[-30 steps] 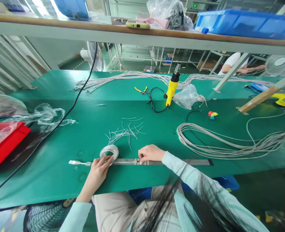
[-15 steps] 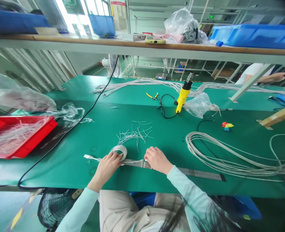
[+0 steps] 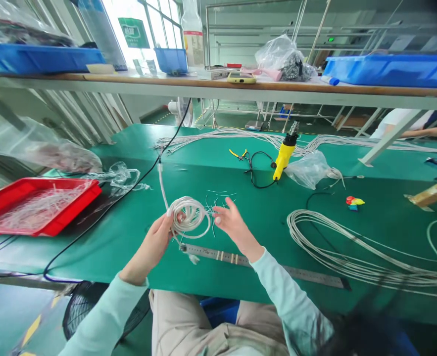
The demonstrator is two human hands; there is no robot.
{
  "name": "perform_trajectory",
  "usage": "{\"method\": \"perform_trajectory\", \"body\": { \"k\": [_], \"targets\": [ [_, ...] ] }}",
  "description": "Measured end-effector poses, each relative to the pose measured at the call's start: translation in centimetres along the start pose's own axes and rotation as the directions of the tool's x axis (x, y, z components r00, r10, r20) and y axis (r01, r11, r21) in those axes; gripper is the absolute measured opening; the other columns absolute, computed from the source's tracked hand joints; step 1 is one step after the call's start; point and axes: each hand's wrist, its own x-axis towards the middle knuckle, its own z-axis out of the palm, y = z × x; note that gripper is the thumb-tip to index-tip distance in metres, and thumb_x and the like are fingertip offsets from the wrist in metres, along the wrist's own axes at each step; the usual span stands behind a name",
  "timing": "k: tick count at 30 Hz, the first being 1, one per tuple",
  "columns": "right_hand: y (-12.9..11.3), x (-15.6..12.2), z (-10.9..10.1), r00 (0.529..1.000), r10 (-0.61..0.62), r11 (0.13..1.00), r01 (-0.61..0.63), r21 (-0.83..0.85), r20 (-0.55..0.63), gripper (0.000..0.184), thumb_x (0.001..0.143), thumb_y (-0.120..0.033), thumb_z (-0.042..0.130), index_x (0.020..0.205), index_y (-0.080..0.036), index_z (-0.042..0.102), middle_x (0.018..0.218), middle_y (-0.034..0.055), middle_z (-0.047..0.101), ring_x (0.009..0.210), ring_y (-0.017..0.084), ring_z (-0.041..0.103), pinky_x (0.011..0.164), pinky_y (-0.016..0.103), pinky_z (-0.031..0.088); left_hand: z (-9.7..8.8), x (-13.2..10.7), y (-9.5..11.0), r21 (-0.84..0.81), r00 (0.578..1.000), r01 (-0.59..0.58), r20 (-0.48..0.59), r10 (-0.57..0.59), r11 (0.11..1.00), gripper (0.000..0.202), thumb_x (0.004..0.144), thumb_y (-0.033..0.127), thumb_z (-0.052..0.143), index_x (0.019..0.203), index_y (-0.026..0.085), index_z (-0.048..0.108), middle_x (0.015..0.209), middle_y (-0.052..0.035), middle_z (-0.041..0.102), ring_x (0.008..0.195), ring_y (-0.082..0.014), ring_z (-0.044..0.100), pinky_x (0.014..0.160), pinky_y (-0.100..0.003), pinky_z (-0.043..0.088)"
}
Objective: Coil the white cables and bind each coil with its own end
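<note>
The left hand [image 3: 148, 248] curls around a coil of white cable [image 3: 188, 216], holding it above the green counter [image 3: 218, 282], with 1 loose end rising past the fingers. The right hand [image 3: 235, 222] is open, fingers spread, just beside the coil and apparently not touching it. A long steel ruler [image 3: 218, 256] lies below the coil, and short white wire offcuts [image 3: 218, 203] lie behind it.

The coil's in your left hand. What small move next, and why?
Probably bring the right hand onto the white cable coil: only the left hand grips it, the right is open beside it, and the loose end sticks up.
</note>
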Motion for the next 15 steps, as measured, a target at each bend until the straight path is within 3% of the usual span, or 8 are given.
{"method": "perform_trajectory", "body": {
  "k": [4, 8, 11, 15],
  "targets": [
    [-1.6, 0.2, 1.9, 0.965, 0.092, 0.964, -0.149, 0.222, 0.247, 0.093, 0.077, -0.067, 0.062, 0.147, -0.013, 0.032, 0.126, 0.0141, 0.065, 0.109, 0.023, 0.066, 0.091, 0.037, 0.057, 2.8, -1.6, -1.0, -0.435, 0.976, 0.17, -0.049, -0.211, 0.884, 0.045, 0.083, 0.063, 0.06, 0.077, 0.019, 0.061, 0.073, -0.0027, 0.062, 0.065, -0.0173, 0.06, 0.056, -0.027, 0.051],
    [-1.1, 0.8, 2.1, 0.93, 0.17, 0.929, -0.261, 0.26, 0.325, 0.059, 0.075, -0.061, 0.069, 0.114, -0.016, 0.067, 0.102, 0.008, 0.073, 0.09, 0.02, 0.07, 0.084, 0.034, 0.057, 4.2, -3.3, -2.8, -0.691, 0.932, 0.23, -0.046, -0.36, 0.685, 0.035, 0.088, 0.05, 0.061, 0.072, 0.019, 0.058, 0.068, -0.0005, 0.06, 0.063, -0.0158, 0.061, 0.051, -0.024, 0.048],
    [0.1, 1.4, 2.2, 0.909, 0.248, 0.915, -0.334, 0.226, 0.336, 0.045, 0.079, -0.056, 0.068, 0.095, -0.015, 0.072, 0.083, 0.0046, 0.073, 0.074, 0.016, 0.069, 0.078, 0.032, 0.057, 4.5, -4.2, -4.2, -0.8, 0.906, 0.227, -0.037, -0.422, 0.556, 0.032, 0.092, 0.043, 0.059, 0.07, 0.019, 0.056, 0.068, 0.0008, 0.057, 0.062, -0.0137, 0.06, 0.046, -0.022, 0.044],
    [1.4, 2.5, 3.3, 0.857, 0.324, 0.897, -0.413, 0.156, 0.4, 0.033, 0.086, -0.041, 0.068, 0.108, -0.016, 0.068, 0.084, 0.0022, 0.072, 0.071, 0.014, 0.069, 0.071, 0.03, 0.057, 4.8, -5.3, -5.9, -0.871, 0.878, 0.178, -0.07, -0.474, 0.458, 0.028, 0.095, 0.038, 0.056, 0.078, 0.017, 0.059, 0.074, 0.0004, 0.06, 0.062, -0.0119, 0.06, 0.05, -0.022, 0.046]
  ]
}}
